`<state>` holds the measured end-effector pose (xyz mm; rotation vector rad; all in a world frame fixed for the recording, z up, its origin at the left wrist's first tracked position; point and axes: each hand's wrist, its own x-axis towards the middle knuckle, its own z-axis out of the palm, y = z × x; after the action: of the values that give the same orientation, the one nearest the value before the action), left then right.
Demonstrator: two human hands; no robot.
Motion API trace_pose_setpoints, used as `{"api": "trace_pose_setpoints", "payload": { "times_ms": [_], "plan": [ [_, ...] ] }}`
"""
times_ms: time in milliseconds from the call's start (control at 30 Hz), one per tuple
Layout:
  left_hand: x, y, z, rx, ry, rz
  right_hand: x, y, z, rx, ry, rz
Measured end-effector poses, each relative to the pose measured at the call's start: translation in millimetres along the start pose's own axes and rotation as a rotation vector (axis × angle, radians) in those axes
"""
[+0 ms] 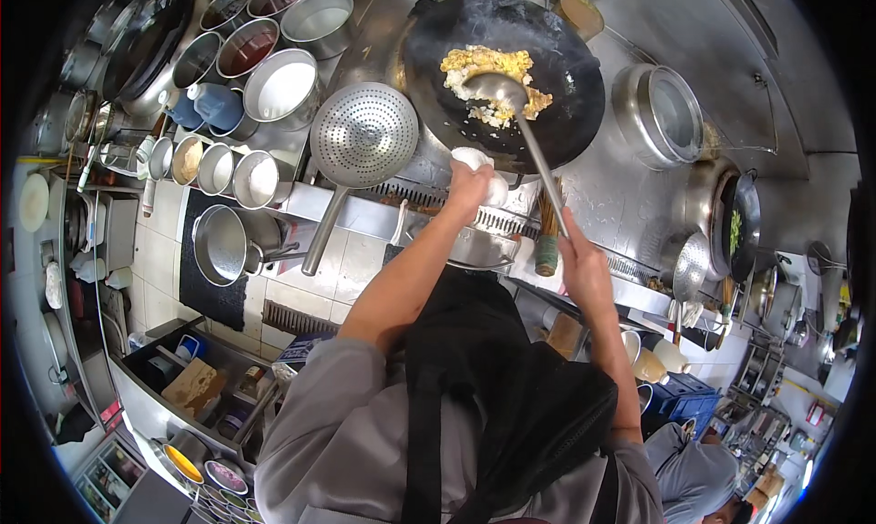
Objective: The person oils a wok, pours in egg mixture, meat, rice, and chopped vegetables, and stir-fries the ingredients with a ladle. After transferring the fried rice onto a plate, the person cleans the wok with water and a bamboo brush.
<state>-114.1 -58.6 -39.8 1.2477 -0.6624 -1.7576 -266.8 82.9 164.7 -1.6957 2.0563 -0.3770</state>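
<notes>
A large black wok (561,127) sits over the stove, holding rice mixed with yellow egg (506,62). My left hand (471,189) grips a folded white cloth (472,157) at the wok's near rim; the part of the rim or handle under the cloth is hidden. The long metal handle of a wok ladle (537,151) is in my right hand (583,257). Its bowl (494,88) lies upside down on the rice and egg. Left of the wok rests a perforated metal strainer (365,135), its handle sticking out over the stove edge. A bamboo wok brush (547,240) stands between my hands.
Metal pots of sauce and white seasoning (282,89) stand at the upper left, near smaller seasoning pots (256,178). A lidded metal pot (660,117) is right of the wok. Farther right are a second wok (744,216) and strainer (691,267). A person (694,466) is at lower right.
</notes>
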Motion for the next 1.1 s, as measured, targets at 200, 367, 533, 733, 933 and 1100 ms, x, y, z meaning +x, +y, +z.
{"api": "trace_pose_setpoints", "payload": {
  "times_ms": [200, 367, 533, 733, 933, 1100],
  "plan": [
    [3.8, 1.9, -1.3, 0.042, -0.034, 0.056, 24.9, 0.7, -5.9, 0.108, 0.055, -0.144],
    [-5.3, 8.7, 0.8, 0.011, -0.036, -0.020, 30.9, -3.8, 15.7, -0.107, -0.039, 0.030],
    [-4.4, 13.3, 1.9, 0.011, 0.028, 0.043, 29.1, 2.0, 0.8, 0.012, 0.086, -0.073],
    [-8.7, 23.2, 8.3, 0.009, -0.022, 0.036, 36.8, 41.2, -43.2, -0.112, 0.069, -0.146],
    [-1.9, 18.2, -8.7, 0.058, -0.064, -0.051, 10.4, 28.4, -138.3, -0.428, -0.056, 0.039],
    [-15.5, 28.4, 5.8, -0.002, -0.077, -0.073, 70.4, 106.6, -52.3, -0.462, 0.087, -0.085]
  ]
}}
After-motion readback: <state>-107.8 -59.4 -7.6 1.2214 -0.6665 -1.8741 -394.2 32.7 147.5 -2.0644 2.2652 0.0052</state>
